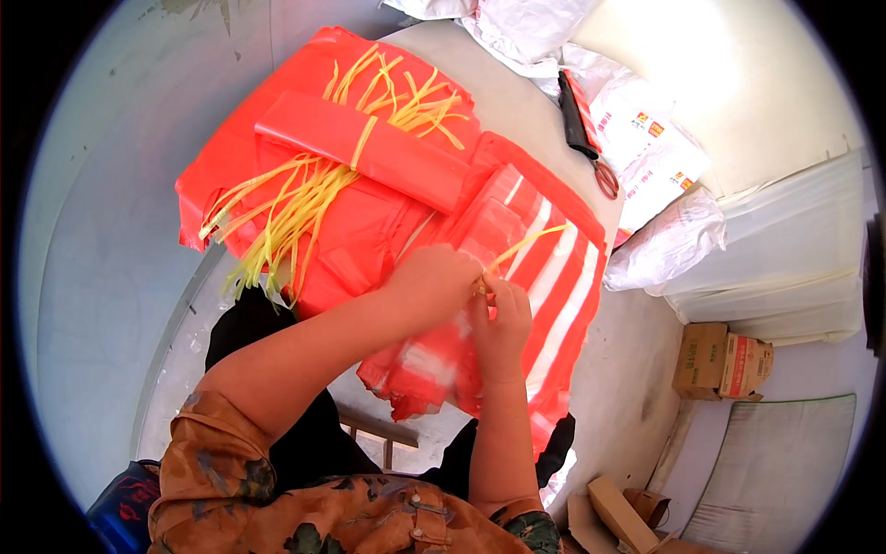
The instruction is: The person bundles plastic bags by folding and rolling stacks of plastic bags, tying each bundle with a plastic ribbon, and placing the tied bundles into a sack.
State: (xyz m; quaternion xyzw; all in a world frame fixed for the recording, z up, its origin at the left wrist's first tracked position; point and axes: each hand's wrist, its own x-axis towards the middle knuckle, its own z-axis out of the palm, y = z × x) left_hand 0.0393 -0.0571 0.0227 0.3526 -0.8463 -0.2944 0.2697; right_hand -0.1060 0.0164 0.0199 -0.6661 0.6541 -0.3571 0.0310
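Observation:
My left hand (441,283) and my right hand (502,321) are close together over a folded bundle of red-and-white plastic bags (491,227). Both are closed in a pinch on a yellow plastic strip (528,244), whose loose end sticks out up and to the right. The bundle lies on a stack of red-and-white striped plastic bags (559,305). To the left, a flat red folded bundle (323,138) with a yellow band round it lies across many loose yellow strips (293,212). My left forearm partly hides the lower bags.
A pile of red plastic sheets (231,138) covers the table's left part. Red-handled scissors (605,179) and a black-and-red folded bag (578,115) lie at the table's far right edge. White sacks (660,152) stand beyond. Cardboard boxes (703,362) sit on the right.

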